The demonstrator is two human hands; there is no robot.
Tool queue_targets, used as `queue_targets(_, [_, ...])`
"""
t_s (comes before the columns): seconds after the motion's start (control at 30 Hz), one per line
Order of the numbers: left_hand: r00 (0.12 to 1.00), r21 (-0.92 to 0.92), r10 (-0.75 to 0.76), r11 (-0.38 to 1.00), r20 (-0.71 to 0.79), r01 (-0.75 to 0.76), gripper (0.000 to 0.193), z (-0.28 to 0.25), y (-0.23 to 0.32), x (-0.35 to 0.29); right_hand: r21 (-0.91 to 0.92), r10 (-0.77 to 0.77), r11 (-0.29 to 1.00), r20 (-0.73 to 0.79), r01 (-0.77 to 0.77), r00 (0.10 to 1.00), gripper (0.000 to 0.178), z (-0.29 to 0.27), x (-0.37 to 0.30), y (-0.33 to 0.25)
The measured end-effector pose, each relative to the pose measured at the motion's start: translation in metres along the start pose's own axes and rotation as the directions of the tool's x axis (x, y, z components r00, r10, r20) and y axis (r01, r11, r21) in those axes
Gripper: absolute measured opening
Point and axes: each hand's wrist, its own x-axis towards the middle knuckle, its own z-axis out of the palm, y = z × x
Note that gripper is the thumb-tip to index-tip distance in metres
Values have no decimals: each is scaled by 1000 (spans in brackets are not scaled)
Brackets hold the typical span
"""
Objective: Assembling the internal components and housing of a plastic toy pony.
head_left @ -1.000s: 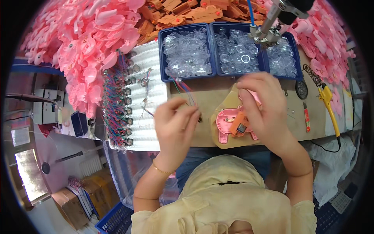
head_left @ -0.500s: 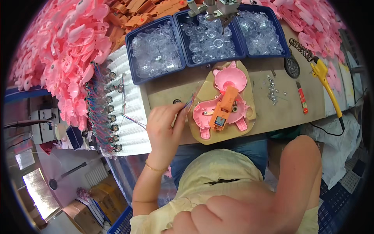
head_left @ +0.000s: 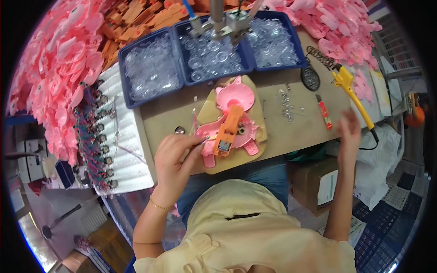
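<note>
My left hand (head_left: 175, 157) pinches thin coloured wires close to the lower left of a pink plastic toy shell (head_left: 235, 96). The shell lies open side up on a tan holding board (head_left: 256, 109). An orange plastic box (head_left: 231, 125) with a small circuit board on its lower end sits across the shell. Beside the board, near my left fingers, is a small round speaker (head_left: 180, 130). My right hand (head_left: 349, 129) is over the table's right edge, slightly blurred, its fingers apart and nothing seen in them. Nearest to it are a yellow soldering iron (head_left: 353, 93) and a red-handled knife (head_left: 324, 113).
Blue bins (head_left: 183, 68) of clear plastic parts stand at the back beneath a metal machine head (head_left: 227, 25). Pink shells (head_left: 50, 82) are heaped at left, orange boxes (head_left: 141, 16) behind. Wired speakers line a white foam sheet (head_left: 132, 154). Small metal parts (head_left: 287, 107) lie at right.
My right hand has gone from close in front of my body out to the table's right side. My left hand has come lower, nearer the shell's lower left. The view has shifted.
</note>
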Motion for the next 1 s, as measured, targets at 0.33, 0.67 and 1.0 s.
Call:
queue_targets(0.33, [941,251,338,912,-17,-324,26,37,8,-18,-285,-441,820,239,497,865,38,8,90,-36])
queue_targets(0.67, [955,155,268,956,-128,-248,26,31,11,-16,292,-340,892,-69,345,938,46,-21,-17,-41])
queue_targets(1.0, [997,123,8,992,-74,1,17,42,12,-32,214,-424,904,350,370,835,66,11,-114,-45])
